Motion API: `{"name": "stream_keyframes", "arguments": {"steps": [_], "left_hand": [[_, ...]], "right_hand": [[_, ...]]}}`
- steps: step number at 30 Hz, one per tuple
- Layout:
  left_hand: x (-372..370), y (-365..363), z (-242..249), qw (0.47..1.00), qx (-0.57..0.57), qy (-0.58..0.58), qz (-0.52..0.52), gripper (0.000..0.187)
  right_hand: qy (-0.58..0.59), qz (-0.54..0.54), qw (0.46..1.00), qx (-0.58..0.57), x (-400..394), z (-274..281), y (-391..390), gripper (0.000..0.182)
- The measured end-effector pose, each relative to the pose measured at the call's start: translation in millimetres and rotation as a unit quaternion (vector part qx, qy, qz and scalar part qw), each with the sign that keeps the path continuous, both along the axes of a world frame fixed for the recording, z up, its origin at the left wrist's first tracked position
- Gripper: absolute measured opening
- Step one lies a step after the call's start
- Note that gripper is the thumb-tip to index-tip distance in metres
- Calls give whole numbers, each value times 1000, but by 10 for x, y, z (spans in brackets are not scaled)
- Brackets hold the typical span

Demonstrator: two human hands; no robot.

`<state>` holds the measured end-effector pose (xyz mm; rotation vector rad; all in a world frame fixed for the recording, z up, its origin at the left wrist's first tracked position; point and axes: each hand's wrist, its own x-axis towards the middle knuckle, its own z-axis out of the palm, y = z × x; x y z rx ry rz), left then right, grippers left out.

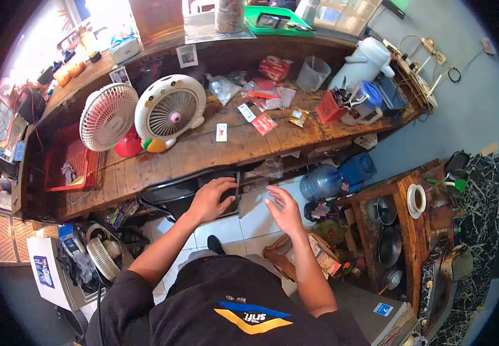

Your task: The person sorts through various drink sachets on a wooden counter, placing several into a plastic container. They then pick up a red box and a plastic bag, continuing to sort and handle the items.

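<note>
My left hand [210,200] is open, fingers stretched forward and thumb apart. In this view it overlaps the right end of a shiny black thing [171,193] below the counter's front edge; its kind does not show clearly. To the right, my right hand [284,209] hangs open above the white tiled floor [252,222], thumb and fingers apart and nothing in them. A large blue water bottle [320,183] lies just beyond it, under the counter.
On the wooden counter [194,155] stand two fans [109,115], small packets [264,123], a red basket [331,107], a jug [366,99] and a white thermos [365,62]. A shelf with pans [389,248] is at right. An open box [59,271] stands at left.
</note>
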<state>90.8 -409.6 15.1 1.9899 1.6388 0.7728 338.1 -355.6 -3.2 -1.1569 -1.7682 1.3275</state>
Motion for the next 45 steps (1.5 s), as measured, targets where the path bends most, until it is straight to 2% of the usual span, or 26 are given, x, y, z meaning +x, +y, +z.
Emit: {"name": "stream_keyframes", "arguments": {"steps": [5, 7, 8, 11, 13, 15, 17, 19, 21, 23, 25, 26, 29, 31, 35, 38, 43, 45], "left_hand": [[-391, 371, -56, 997, -13, -31, 63, 34], [-448, 582, -64, 989, -32, -86, 116, 36], [-455, 692, -69, 976, -85, -131, 149, 41], [-534, 1080, -325, 973, -57, -103, 200, 47], [-598, 1306, -495, 967, -64, -98, 228, 51], [-656, 1526, -698, 957, -37, -18, 286, 52], [-605, 1709, -632, 947, -43, -11, 319, 51], [-597, 1809, -630, 933, -72, -8, 352, 45], [-570, 1912, -644, 922, -74, 17, 381, 39], [-542, 1956, -709, 918, -66, 4, 391, 37], [-496, 1981, -704, 906, -74, -18, 416, 33], [-488, 1989, -692, 909, -75, -32, 409, 31], [-469, 1939, -633, 906, -93, -58, 409, 26], [-451, 1903, -608, 928, -47, -55, 365, 25], [-384, 1922, -496, 908, -104, -105, 391, 25], [-363, 2080, -446, 912, -45, -99, 395, 23], [-377, 2524, -291, 918, -106, -91, 372, 31], [-328, 2774, -102, 921, -83, -57, 376, 38]], "right_hand": [[-11, 0, 1000, 21, -411, 102, 318, 35], [-30, 6, 999, 19, -471, 121, 487, 36], [-33, 9, 999, 18, -492, 86, 603, 36], [-38, 8, 999, 9, -579, -45, 992, 37], [-30, 11, 999, -41, -694, -88, 1317, 38], [-47, 30, 998, -11, -858, -203, 1623, 40], [-50, 69, 994, 72, -1041, -240, 1952, 41], [-81, 101, 990, 63, -1209, -267, 2228, 43], [-108, 124, 965, 205, -1382, -414, 2493, 44], [-123, 148, 959, 206, -1479, -476, 2666, 44], [-197, 175, 940, 218, -1550, -510, 2816, 46], [-190, 180, 922, 284, -1583, -549, 2871, 47], [-177, 190, 913, 315, -1628, -531, 2949, 49], [-161, 195, 914, 317, -1621, -554, 2989, 49], [-141, 185, 931, 282, -1605, -578, 3103, 48], [-140, 174, 935, 275, -1586, -607, 3249, 46], [-154, 191, 922, 298, -1515, -662, 3446, 36], [-148, 193, 922, 301, -1392, -622, 3497, 32]]}}
